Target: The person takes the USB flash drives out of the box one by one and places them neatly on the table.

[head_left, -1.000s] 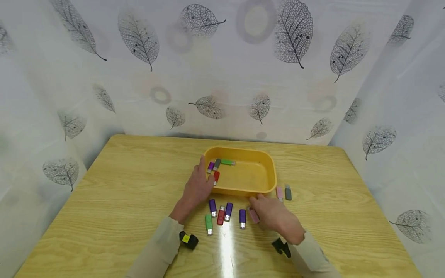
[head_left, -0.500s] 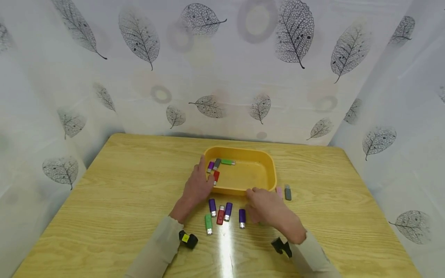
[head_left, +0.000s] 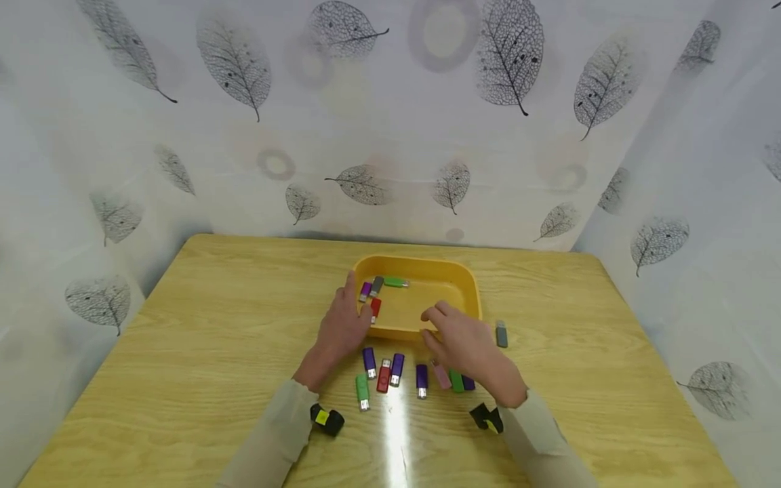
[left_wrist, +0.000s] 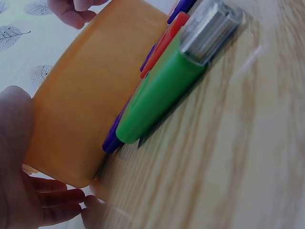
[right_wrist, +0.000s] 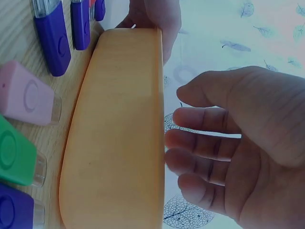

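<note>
My left hand grips the left front corner of a yellow plastic tray, thumb over the rim and fingers outside. In the right wrist view my right hand is just above the front rim, fingers loosely bent and holding nothing. Inside the tray's left part lie a purple USB stick, a grey one, a green one and a red one. Under the right forearm, a pink USB stick, a green USB stick and a purple USB stick lie before the tray.
More sticks lie in front of the tray: a red one, a green one and several purple ones, such as the purple stick. A grey stick lies right of the tray on the wooden table. Patterned curtains surround the table.
My right hand has risen from the tray's front wall and moved forward over the rim, uncovering pink, green and purple sticks beneath it. The left hand keeps its place on the tray.
</note>
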`<state>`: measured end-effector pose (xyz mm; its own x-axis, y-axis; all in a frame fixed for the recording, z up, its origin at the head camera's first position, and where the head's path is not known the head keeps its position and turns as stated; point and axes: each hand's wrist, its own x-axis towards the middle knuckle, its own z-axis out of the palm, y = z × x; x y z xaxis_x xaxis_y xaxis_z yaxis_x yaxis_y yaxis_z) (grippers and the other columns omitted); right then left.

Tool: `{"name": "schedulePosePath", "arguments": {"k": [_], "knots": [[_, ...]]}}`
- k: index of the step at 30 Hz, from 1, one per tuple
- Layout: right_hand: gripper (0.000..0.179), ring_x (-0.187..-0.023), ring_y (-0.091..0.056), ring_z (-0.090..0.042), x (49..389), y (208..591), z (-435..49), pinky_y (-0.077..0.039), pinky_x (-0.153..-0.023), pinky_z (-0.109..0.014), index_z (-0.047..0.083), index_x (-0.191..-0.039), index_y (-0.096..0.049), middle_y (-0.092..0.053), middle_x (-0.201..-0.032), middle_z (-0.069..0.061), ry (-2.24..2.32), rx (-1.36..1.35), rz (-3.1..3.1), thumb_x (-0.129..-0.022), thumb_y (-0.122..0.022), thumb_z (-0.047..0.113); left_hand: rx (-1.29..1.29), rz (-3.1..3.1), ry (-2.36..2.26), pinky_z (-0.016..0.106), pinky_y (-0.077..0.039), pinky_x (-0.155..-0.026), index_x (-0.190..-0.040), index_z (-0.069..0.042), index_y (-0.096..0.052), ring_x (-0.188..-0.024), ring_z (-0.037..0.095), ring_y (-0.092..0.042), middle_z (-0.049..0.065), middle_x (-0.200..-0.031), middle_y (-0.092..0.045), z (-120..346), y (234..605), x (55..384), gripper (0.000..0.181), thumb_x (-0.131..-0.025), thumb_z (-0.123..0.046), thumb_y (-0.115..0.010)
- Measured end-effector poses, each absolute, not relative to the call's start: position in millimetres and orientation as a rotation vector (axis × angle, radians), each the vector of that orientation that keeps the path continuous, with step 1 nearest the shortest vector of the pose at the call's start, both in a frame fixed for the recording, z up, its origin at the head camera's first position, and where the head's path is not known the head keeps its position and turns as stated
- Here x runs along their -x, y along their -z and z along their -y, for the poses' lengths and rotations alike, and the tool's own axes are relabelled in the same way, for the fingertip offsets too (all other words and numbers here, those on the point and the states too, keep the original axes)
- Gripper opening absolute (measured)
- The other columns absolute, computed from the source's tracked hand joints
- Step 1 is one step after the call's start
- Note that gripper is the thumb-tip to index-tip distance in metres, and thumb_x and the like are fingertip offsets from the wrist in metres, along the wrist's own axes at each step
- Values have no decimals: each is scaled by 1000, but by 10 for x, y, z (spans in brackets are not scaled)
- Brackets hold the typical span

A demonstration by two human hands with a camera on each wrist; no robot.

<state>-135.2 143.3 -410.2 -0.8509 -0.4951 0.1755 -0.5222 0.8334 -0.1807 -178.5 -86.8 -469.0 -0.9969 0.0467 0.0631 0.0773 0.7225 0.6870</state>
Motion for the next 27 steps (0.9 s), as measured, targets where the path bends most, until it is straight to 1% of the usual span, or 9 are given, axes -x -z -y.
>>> {"name": "schedulePosePath", "arguments": {"k": [5, 7, 10, 13, 15, 17, 21, 23, 27], "knots": [[25, -97, -62, -22, 1475, 4122, -1401, -55, -72, -30, 8, -119, -67, -69, -111, -5, -477, -860, 2920, -98, -61, 20, 86, 2877, 1173, 52, -52, -92, -160, -10, -10, -104, 35, -57, 26, -137, -45, 879, 4681, 1790, 75, -98, -27, -48], [27, -87, -62, -20, 1545, 4153, -1387, -54, -74, -33, 6, -123, -66, -70, -98, -4, -606, -911, 2936, -101, -56, 16, 85, 2880, 1173, 52, -52, -92, -160, -10, -10, -104, 35, -57, 26, -137, -45, 880, 4683, 1792, 75, -98, -27, -48], [31, -62, -52, -12, 1646, 4224, -1372, -48, -65, -29, 3, -129, -62, -59, -73, 2, -792, -962, 2997, -104, -49, 14, 90, 2885, 1172, 52, -51, -92, -160, -9, -9, -104, 35, -57, 26, -138, -45, 879, 4683, 1790, 76, -98, -27, -48], [37, -53, -39, -8, 1702, 4278, -1358, -44, -65, -28, 5, -137, -58, -46, -65, 6, -909, -946, 3101, -106, -44, 21, 98, 2887, 1173, 53, -51, -93, -160, -9, -9, -105, 36, -57, 26, -138, -44, 878, 4684, 1789, 76, -97, -27, -48], [41, -61, -47, -8, 1723, 4301, -1354, -50, -76, -32, 6, -140, -56, -55, -73, 5, -943, -936, 3142, -107, -42, 26, 99, 2891, 1166, 53, -51, -93, -160, -9, -9, -106, 36, -57, 26, -139, -44, 879, 4685, 1791, 76, -98, -27, -48], [44, -82, -62, -14, 1744, 4312, -1353, -51, -92, -39, 6, -141, -55, -68, -96, -1, -979, -927, 3164, -107, -40, 30, 100, 2895, 1157, 52, -51, -93, -160, -9, -9, -106, 35, -57, 26, -139, -44, 880, 4684, 1797, 76, -98, -28, -48], [47, -123, -58, -27, 1802, 4319, -1353, -43, -107, -46, 4, -140, -56, -62, -135, -10, -1041, -926, 3189, -107, -40, 34, 99, 2896, 1146, 51, -52, -93, -160, -9, -9, -105, 34, -57, 25, -138, -44, 878, 4671, 1804, 76, -98, -28, -48], [47, -121, -60, -26, 1828, 4315, -1347, -44, -105, -45, 5, -136, -60, -65, -131, -8, -1061, -915, 3214, -107, -41, 36, 102, 2890, 1151, 52, -52, -92, -160, -9, -9, -105, 34, -57, 25, -138, -45, 875, 4672, 1801, 76, -97, -28, -48], [46, -96, -63, -17, 1863, 4285, -1338, -51, -94, -40, 7, -128, -67, -70, -111, -2, -1075, -919, 3263, -106, -42, 39, 102, 2885, 1169, 52, -52, -92, -160, -10, -9, -105, 34, -57, 25, -137, -45, 866, 4680, 1793, 77, -97, -27, -49]]}}
